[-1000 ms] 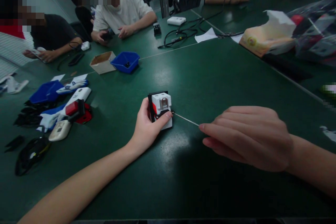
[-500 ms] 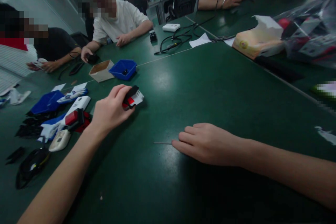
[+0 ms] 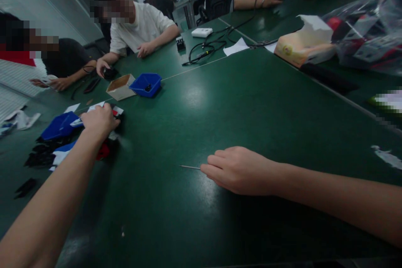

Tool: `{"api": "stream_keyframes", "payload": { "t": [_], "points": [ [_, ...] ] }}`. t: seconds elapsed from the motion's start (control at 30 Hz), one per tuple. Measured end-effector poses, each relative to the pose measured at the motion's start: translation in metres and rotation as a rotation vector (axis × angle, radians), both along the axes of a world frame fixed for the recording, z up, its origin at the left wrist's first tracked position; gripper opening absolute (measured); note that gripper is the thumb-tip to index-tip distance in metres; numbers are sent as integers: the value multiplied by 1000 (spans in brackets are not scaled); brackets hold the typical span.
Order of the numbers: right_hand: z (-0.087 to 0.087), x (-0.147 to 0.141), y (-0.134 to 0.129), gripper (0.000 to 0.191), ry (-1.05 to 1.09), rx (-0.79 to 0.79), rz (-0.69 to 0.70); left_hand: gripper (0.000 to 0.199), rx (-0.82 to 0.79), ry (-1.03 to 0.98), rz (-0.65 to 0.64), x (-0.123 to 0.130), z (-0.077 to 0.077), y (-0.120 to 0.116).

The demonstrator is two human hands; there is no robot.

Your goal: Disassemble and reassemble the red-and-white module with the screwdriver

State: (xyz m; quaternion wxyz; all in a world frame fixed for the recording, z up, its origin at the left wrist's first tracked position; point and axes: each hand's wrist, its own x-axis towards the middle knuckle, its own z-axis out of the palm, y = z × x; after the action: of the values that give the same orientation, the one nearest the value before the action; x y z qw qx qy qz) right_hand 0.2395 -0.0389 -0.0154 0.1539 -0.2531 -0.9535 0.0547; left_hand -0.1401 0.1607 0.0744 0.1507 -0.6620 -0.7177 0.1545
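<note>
At the left of the head view, my left hand (image 3: pixel 99 122) is closed round a black, white and red device (image 3: pixel 118 112), mostly hidden by the fingers. It is over a pile with a blue tray (image 3: pixel 60 125), gloves, black pieces and a red part (image 3: pixel 103 151). My right hand (image 3: pixel 237 170) rests on the green table (image 3: pixel 176 201) right of centre, its fingers curled round a thin metal rod (image 3: pixel 190 167) whose tip points left. The rod's other end is hidden in the hand.
A cardboard box (image 3: pixel 121 88) and a blue bin (image 3: pixel 146 85) stand beyond my left hand. Black cables (image 3: pixel 209 50), a white box (image 3: pixel 202 32) and a plastic bag (image 3: pixel 370 29) lie farther back. Several people sit around the tables.
My left hand has moved left with the device, from the open table to the pile. My right hand has shifted slightly left, still holding the rod.
</note>
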Motion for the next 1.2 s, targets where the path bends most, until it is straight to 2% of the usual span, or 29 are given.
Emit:
{"api": "stream_keyframes", "payload": {
  "t": [0.23,0.53,0.63,0.77,0.93,1.07,1.2],
  "points": [
    [-3,1,-2,10,-7,42,13,80,-43,15,-23,7,4,-13],
    [-2,0,0,10,-10,50,28,70,-47,-17,44,17,7,-10],
    [-2,0,-1,9,-3,49,21,75,-10,-52,64,16,15,-24],
    [-2,1,-1,13,21,-11,-46,85,81,-98,71,6,20,-59],
    [-2,3,2,18,37,-90,-86,80,113,-205,93,-22,0,-88],
    [2,4,4,20,16,-131,-95,68,93,-240,51,-31,-15,-89],
    [5,4,4,21,-7,-146,-105,59,103,-264,24,-25,-16,-89]
  ]
}}
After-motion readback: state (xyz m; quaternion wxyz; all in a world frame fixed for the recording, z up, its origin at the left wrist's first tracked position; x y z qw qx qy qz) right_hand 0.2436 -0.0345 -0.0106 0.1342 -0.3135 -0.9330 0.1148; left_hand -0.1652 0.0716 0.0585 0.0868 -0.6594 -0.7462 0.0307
